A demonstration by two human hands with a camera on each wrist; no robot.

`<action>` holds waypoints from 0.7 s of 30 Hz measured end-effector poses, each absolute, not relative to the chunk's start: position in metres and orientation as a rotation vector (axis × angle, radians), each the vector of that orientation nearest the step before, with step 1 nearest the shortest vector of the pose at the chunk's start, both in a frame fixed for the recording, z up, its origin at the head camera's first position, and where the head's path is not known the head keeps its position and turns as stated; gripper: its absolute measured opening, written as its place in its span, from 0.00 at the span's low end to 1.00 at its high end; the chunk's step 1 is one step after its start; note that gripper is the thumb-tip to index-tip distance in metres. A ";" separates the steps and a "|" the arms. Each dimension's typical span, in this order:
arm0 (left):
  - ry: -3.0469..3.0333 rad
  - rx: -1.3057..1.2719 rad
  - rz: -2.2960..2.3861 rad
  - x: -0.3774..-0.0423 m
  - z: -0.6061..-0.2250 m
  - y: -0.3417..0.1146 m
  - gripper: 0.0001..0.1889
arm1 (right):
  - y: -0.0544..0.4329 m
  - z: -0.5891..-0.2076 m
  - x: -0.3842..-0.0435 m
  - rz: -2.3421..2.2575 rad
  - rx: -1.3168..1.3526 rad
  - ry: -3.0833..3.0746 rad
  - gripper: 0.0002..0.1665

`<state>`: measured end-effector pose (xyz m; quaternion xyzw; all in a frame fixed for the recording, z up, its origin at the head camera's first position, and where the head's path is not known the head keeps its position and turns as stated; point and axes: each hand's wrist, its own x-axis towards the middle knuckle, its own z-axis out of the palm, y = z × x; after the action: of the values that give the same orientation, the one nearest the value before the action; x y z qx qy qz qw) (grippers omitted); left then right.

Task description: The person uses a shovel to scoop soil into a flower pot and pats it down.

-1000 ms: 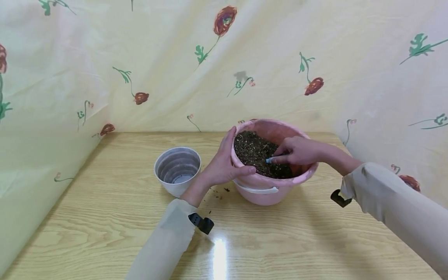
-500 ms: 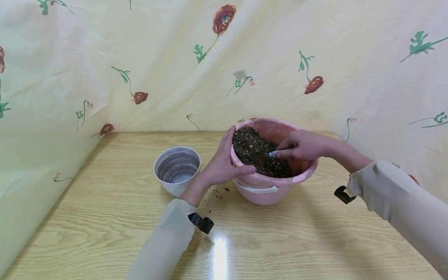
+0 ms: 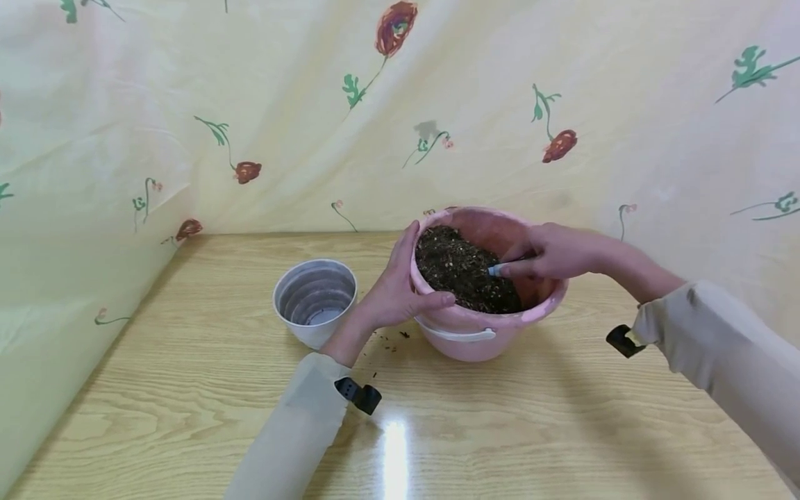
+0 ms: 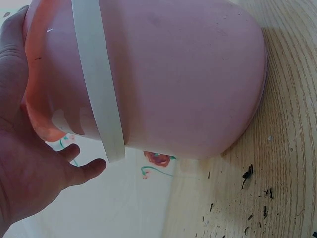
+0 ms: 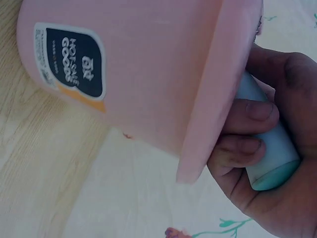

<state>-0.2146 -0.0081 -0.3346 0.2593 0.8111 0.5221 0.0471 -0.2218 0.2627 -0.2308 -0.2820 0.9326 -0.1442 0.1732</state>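
A pink bucket (image 3: 462, 340) with a white handle (image 4: 96, 74) stands on the table, with dark soil (image 3: 459, 267) heaped toward its left side. My left hand (image 3: 400, 288) holds the bucket by its left rim, thumb along the front and fingers spread up the side. In the left wrist view, some of its fingers (image 4: 84, 173) stick out past the wall. My right hand (image 3: 556, 251) reaches over the right rim and grips a tool by its light-blue handle (image 5: 275, 148), which has a green end. The tool's far part is hidden in the bucket.
A whitish ridged pot (image 3: 315, 302) stands left of the bucket, with no soil showing inside. Crumbs of soil (image 4: 247, 173) lie on the wooden table (image 3: 187, 389) between them. A flowered cloth (image 3: 281, 139) hangs behind and at both sides.
My right hand has drawn back to the right and slightly up inside the bucket, with the tool still in its grip. My left hand stays on the rim.
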 end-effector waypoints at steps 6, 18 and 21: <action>2.474 0.794 1.602 -0.215 -0.335 -0.008 0.65 | 0.269 -0.229 -0.221 -0.439 -0.789 2.633 0.16; 2.463 0.811 1.608 -0.215 -0.335 -0.009 0.64 | 0.271 -0.224 -0.221 -0.504 -0.810 2.607 0.13; 2.470 0.814 1.607 -0.215 -0.336 -0.009 0.64 | 0.269 -0.219 -0.221 -0.501 -0.819 2.614 0.12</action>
<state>-0.2155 -0.0090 -0.3362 0.2659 0.8073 0.5252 0.0421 -0.2211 0.2691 -0.2192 -0.2894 0.9238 -0.1769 0.1774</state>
